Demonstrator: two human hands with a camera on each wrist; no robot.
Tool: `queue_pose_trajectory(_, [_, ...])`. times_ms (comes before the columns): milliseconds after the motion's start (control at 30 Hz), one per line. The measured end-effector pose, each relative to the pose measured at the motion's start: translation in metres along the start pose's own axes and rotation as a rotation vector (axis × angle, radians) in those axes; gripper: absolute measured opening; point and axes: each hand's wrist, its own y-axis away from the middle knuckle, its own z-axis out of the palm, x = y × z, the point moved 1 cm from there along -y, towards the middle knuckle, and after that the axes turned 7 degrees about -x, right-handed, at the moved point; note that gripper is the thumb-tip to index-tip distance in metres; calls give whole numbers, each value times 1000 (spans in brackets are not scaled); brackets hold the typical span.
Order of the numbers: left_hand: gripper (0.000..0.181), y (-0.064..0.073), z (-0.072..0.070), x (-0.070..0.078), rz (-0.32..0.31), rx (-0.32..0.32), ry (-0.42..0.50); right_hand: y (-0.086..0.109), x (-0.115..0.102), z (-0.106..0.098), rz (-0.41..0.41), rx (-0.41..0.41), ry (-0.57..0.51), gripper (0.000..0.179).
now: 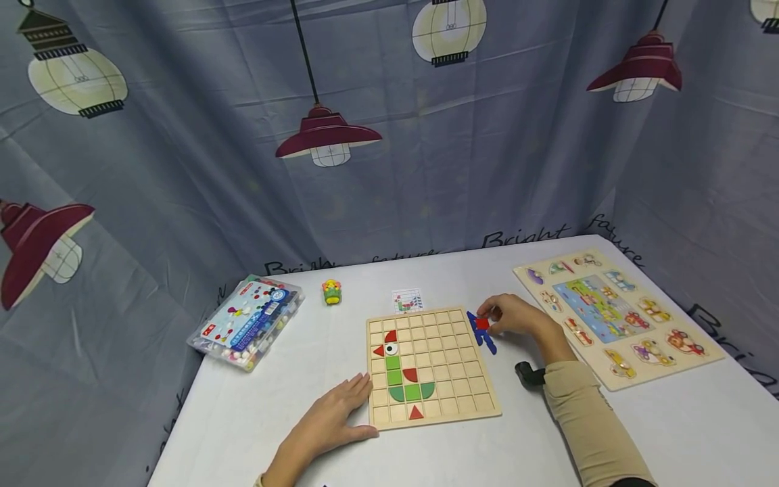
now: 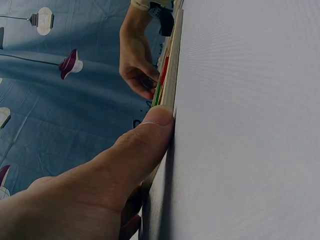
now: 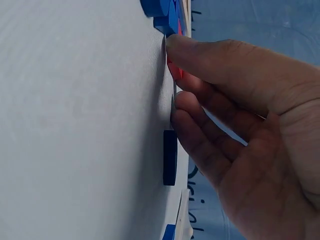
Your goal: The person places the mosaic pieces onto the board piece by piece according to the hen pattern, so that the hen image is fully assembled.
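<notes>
A blue-grey curtain printed with lamps [image 1: 487, 169] encloses a white-covered table [image 1: 328, 338]. A square, light wooden board with a recessed grid [image 1: 447, 358] lies flat near the middle of the table.

Left hand [image 1: 335, 412]: positioned at the board's left edge; fingers extended, thumb spread and touching the lower left corner, nothing grasped.

Right hand [image 1: 514, 316]: positioned just beyond the board's right edge; thumb and fingertips narrowed, pinching a small, flat red piece [image 1: 482, 324]. Flat blue pieces [image 1: 487, 340] lie around that piece; I cannot tell whether they touch it.

Seated in the grid: red, green and white pieces, including a white eye disc [image 1: 391, 349], with two bright green squares [image 1: 393, 370] stacked below it.

Surrounding items: a small printed card [image 1: 407, 300] behind the board; a green-and-yellow toy figure [image 1: 331, 291] further left; a clear plastic case with a printed label [image 1: 246, 321] at far left; a wooden picture puzzle [image 1: 642, 373] at right.
</notes>
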Motion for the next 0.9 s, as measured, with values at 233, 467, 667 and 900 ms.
queue_pose_trajectory(233, [86, 1, 0, 2, -28, -9, 30, 1, -1, 0, -19, -16, -26, 32])
queue_pose_trajectory(467, [86, 1, 0, 1, -10, 6, 16, 0, 0, 1, 3, -11, -30, 30])
queue_pose_trajectory(667, [86, 1, 1, 1, 3, 18, 9, 2, 0, -1, 7, -12, -23, 30])
queue_pose_trajectory(900, [85, 1, 0, 1, 7, 22, 5, 4, 1, -3, 28, -23, -32, 30])
